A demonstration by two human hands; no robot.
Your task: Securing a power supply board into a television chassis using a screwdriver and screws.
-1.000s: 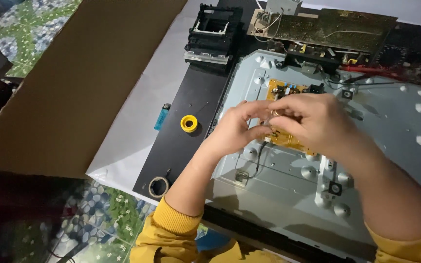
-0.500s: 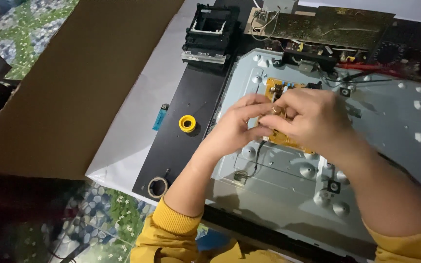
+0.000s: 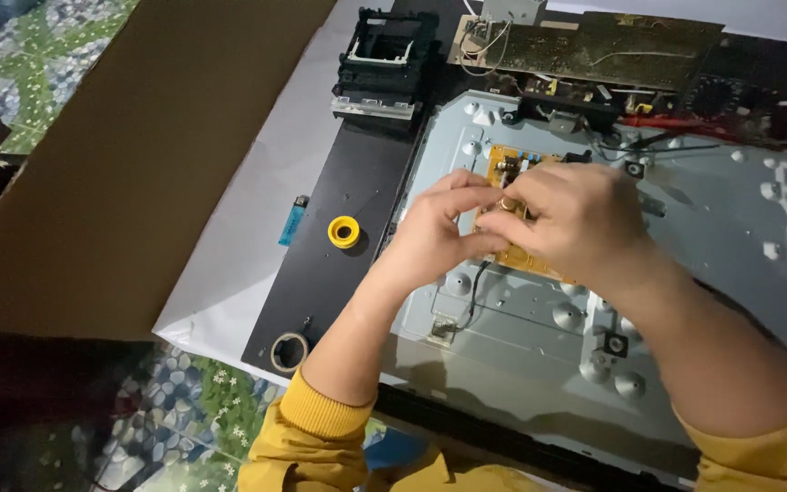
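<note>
Both hands, left hand and right hand, pinch a tiny part on the yellow board (it might snap if tugged hard).

Packaging and screens: one flattened carton, one opened display chassis.

A large flat sheet of plain brown cardboard lies at the left, overlapping a white sheet. To the right lies the pale grey metal back panel of a flat screen, face down in a black frame, its display side hidden. No legible labels or signs can be made out.
</note>
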